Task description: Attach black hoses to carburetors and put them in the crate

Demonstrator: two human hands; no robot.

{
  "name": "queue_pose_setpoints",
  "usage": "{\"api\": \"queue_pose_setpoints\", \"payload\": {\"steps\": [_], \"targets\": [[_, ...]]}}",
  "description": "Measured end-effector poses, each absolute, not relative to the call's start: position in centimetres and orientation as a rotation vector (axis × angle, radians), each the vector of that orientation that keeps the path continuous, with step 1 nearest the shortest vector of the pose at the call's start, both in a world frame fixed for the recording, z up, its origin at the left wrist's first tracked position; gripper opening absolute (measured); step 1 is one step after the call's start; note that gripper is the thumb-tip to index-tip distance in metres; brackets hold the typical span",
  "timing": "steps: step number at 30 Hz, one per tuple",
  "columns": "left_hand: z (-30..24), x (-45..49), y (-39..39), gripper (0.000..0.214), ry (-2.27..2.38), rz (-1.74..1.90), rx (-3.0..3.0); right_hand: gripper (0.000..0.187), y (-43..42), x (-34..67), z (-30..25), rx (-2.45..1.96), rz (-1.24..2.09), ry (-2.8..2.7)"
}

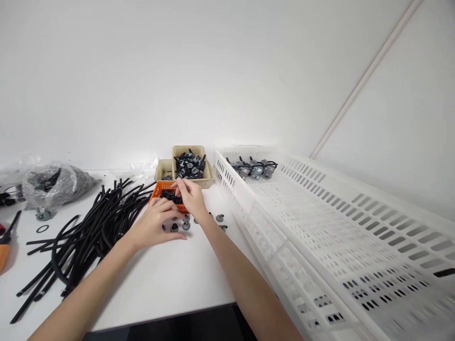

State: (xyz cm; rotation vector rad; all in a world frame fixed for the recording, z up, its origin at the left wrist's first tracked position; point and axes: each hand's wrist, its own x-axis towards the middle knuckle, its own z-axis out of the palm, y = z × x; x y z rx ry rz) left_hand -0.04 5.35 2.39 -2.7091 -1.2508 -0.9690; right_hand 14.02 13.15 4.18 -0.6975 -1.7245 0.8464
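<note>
bench: white, bare along its near stretch.

left hand: one, palm down, thumb and fingers spread wide and arched; thumb on the near side, fingers on the far side. nothing is seen gripped; what the fingers hide cannot be told.

grey fittings: several, small, on the bench. two show plainly in the gap of the left hand, near its thumb, and seem to stand on flared round bases, necks up; so their short axis is upright. others lie to the right, some past the right forearm. the left hand is the nearer of the two.

right hand: one, beyond the fittings, fingertips drawn close together at the basket; whether anything is pinched cannot be told.

orange basket: one, just beyond the left hand and under the right hand's fingertips, holding black parts.

black tubes: a loose heap, left of the left hand.

tan tubs: two, behind the basket, the upper full of grey and black pieces.

white crate: one, along the right, clear-bodied assemblies at its far end.
</note>
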Motion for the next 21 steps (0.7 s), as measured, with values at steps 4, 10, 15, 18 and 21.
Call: {"api": "queue_pose_setpoints", "payload": {"steps": [4,10,15,18,21], "targets": [[1.4,1.4,5.2,0.023,-1.17,-0.974,-2.594,0.036,13.2,14.0,4.0,-0.714,0.835,-1.732],[0.8,1.9,5.3,0.016,-1.181,-1.01,-2.559,0.039,13.5,14.1,3.9,-0.768,0.758,-1.712],[0.6,2.0,5.4,0.021,-1.285,-0.935,-2.559,0.041,13.8,14.3,3.9,-0.967,0.609,-1.765],[0.3,2.0,5.5,0.016,-1.292,-0.948,-2.562,0.045,13.6,14.5,3.9,-1.079,0.392,-1.943],[0.4,2.1,5.4,0.016,-1.282,-1.003,-2.572,0.057,13.5,14.5,3.6,-1.24,0.099,-2.117]]}}
